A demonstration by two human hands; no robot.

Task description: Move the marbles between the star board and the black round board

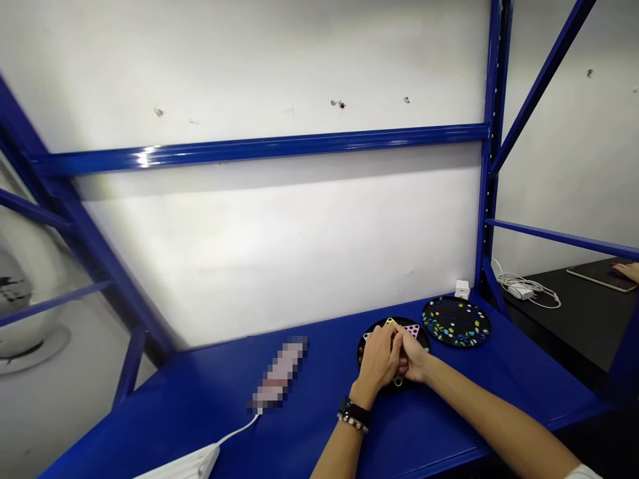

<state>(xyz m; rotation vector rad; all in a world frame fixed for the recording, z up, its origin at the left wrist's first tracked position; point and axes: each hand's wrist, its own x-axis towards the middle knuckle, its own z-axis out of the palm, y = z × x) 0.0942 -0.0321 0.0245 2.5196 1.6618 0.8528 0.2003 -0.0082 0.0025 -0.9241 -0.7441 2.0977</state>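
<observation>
The board (412, 330) is being supported by the table (429, 432) and partly covered by the left hand (380, 356) and the right hand (413, 354). Just right of the board and slightly behind it, a tray (456, 320) is being supported; farther behind on that side, an adapter (462, 289). Left of the board, a blurred item (279, 374) is being met by a cable (238, 429).

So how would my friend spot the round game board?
On the blue table, look toward the right end. Find the round black game board partly hidden beneath the left hand and right hand. Unlike the speckled black tray beside it, it shows coloured triangles.
</observation>
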